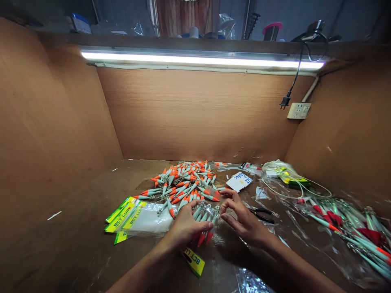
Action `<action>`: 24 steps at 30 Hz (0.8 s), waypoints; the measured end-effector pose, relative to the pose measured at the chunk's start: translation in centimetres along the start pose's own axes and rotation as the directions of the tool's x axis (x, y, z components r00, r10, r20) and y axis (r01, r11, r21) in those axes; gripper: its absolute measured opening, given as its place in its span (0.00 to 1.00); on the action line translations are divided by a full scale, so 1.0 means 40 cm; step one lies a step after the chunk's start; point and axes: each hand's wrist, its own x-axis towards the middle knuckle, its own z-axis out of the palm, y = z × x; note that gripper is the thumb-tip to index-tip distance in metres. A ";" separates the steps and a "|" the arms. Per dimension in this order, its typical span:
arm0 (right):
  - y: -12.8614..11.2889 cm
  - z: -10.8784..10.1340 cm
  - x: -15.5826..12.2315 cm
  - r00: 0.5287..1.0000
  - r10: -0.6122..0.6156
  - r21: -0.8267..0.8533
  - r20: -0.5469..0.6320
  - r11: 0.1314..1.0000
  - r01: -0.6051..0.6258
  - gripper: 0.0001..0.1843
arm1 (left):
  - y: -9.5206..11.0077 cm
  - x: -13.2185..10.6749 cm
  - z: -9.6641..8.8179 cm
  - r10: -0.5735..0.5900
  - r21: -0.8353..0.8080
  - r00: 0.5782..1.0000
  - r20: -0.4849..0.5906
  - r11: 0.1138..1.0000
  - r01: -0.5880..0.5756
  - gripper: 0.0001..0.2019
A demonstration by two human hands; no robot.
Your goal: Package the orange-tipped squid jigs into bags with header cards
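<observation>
My left hand (191,224) is closed on a clear plastic bag of fishing lures (200,236), thumb lying across its front. The lures inside are pale with red ends, their hooks toward the far side. A yellow-and-green "BCT LURE" header card (194,260) shows at the near end of the bag. Beside the bag's right edge, my right hand (240,215) has its fingers curled and pinched; what they grip, if anything, is too unclear to name. Just beyond both hands lies a heap of loose orange-and-white lures (186,183).
Flat "BCT LURE" bags (131,217) overlap at left. Black-handled pliers (262,215) and a handwritten white card (239,181) lie at right, near more packed lures (363,232). A plug (285,99) dangles near the outlet (299,110). Wooden panels enclose the bench.
</observation>
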 end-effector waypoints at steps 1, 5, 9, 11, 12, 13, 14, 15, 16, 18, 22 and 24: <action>0.000 0.002 0.000 1.000 0.016 0.002 -0.011 1.000 -0.016 0.03 | 0.002 0.000 0.001 0.007 -0.005 1.000 -0.003 1.000 -0.007 0.31; -0.005 0.008 -0.002 0.997 0.053 -0.017 -0.063 0.998 -0.054 0.03 | 0.010 -0.008 0.008 0.031 -0.020 1.000 0.007 0.999 -0.031 0.28; -0.016 0.010 -0.002 0.998 0.049 -0.001 -0.037 0.999 -0.049 0.02 | 0.015 -0.017 0.017 -0.025 -0.036 0.999 0.036 0.999 0.026 0.26; -0.019 0.010 -0.003 0.997 0.068 0.022 -0.034 0.998 -0.067 0.02 | 0.015 -0.018 0.020 -0.035 -0.030 0.999 0.021 0.999 0.036 0.25; -0.020 0.010 -0.003 0.996 0.080 0.032 -0.041 0.996 -0.079 0.03 | 0.015 -0.018 0.020 -0.021 -0.027 1.000 -0.001 0.999 0.021 0.24; -0.019 0.010 -0.003 0.995 0.091 0.038 -0.048 0.995 -0.089 0.03 | 0.014 -0.016 0.020 0.004 -0.019 1.000 -0.028 1.000 -0.004 0.24; -0.019 0.011 -0.003 0.993 0.098 0.043 -0.061 0.995 -0.095 0.04 | 0.013 -0.015 0.019 0.030 -0.003 0.998 -0.059 1.000 -0.030 0.23; -0.017 0.012 -0.004 0.992 0.101 0.046 -0.075 0.994 -0.098 0.05 | 0.012 -0.013 0.018 0.049 0.017 0.995 -0.088 0.999 -0.048 0.23; -0.016 0.013 -0.004 0.990 0.101 0.048 -0.094 0.994 -0.097 0.05 | 0.010 -0.011 0.016 0.059 0.037 0.992 -0.112 0.998 -0.055 0.23; -0.012 0.014 -0.004 0.986 0.099 0.039 -0.137 0.995 -0.094 0.05 | 0.007 -0.009 0.013 0.061 0.072 0.988 -0.142 0.996 -0.051 0.23; -0.005 0.015 -0.004 0.985 0.070 -0.046 -0.160 0.996 -0.078 0.06 | 0.005 -0.009 0.011 0.087 0.098 0.981 -0.174 0.993 -0.070 0.26; -0.002 0.016 -0.003 0.987 0.038 -0.092 -0.158 0.994 -0.053 0.08 | 0.008 -0.013 0.013 0.115 0.113 0.977 -0.179 0.989 -0.096 0.27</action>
